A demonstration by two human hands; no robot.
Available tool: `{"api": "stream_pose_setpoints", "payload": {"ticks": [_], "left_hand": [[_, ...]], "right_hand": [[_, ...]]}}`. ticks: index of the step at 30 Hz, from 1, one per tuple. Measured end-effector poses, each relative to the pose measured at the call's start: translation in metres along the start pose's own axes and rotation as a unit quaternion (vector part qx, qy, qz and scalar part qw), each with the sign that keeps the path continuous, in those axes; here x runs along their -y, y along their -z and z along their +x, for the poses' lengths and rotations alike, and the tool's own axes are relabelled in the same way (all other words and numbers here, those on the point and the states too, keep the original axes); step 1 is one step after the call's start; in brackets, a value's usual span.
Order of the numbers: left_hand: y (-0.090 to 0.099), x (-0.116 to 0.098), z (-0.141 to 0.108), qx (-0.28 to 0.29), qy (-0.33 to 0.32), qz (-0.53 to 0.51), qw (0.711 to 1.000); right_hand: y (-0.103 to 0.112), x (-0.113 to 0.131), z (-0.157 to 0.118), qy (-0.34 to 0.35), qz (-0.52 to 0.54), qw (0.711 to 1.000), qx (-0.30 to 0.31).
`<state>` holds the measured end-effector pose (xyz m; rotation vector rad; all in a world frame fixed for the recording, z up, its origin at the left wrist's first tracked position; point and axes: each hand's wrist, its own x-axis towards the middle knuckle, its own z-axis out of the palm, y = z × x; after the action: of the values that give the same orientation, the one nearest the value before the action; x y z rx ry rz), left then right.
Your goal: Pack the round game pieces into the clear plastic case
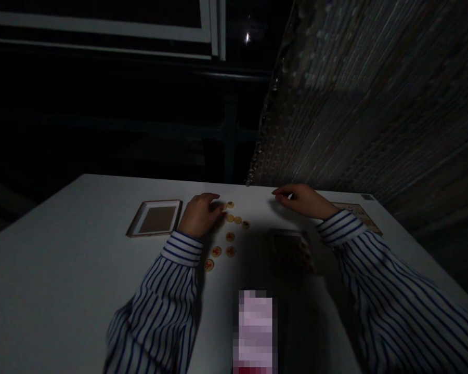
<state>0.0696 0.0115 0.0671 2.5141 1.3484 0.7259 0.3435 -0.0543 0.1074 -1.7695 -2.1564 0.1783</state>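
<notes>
Several round wooden Chinese chess pieces (230,237) lie on the white table, some showing red characters, others dark ones. My left hand (200,214) hovers at the left of the far pieces, its thumb and fingers apart, the thumb close beside a piece (230,204) near the far end. Whether it touches one beneath it is hidden. Farther right, my right hand (302,201) is over the table's far part, its thumb and fingers brought together in a loose pinch; anything between the tips is too dark to see. Below it stands an open box (272,249) with more pieces inside, deep in shadow.
A shallow box lid (133,228), open side up, lies left of my left hand. Behind my right wrist is a flat printed board or box (364,218). The white table (70,259) ends before a bead curtain (315,130) at the right. The room is dim.
</notes>
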Motion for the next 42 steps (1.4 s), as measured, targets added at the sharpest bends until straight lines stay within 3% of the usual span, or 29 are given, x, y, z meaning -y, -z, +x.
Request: {"api": "stream_pose_setpoints", "payload": {"ticks": [12, 28, 42], "left_hand": [[-0.003, 0.001, 0.000, 0.008, 0.004, 0.005, 1.000], [-0.004, 0.005, 0.000, 0.020, 0.024, 0.011, 0.999], [-0.010, 0.013, -0.001, 0.047, 0.020, 0.014, 0.999]], "right_hand": [[-0.016, 0.014, 0.036, 0.025, 0.009, 0.999, 0.022], [-0.022, 0.006, 0.049, 0.034, -0.005, 0.998, 0.044], [-0.049, 0.022, 0.071, 0.047, -0.024, 0.995, 0.082]]}}
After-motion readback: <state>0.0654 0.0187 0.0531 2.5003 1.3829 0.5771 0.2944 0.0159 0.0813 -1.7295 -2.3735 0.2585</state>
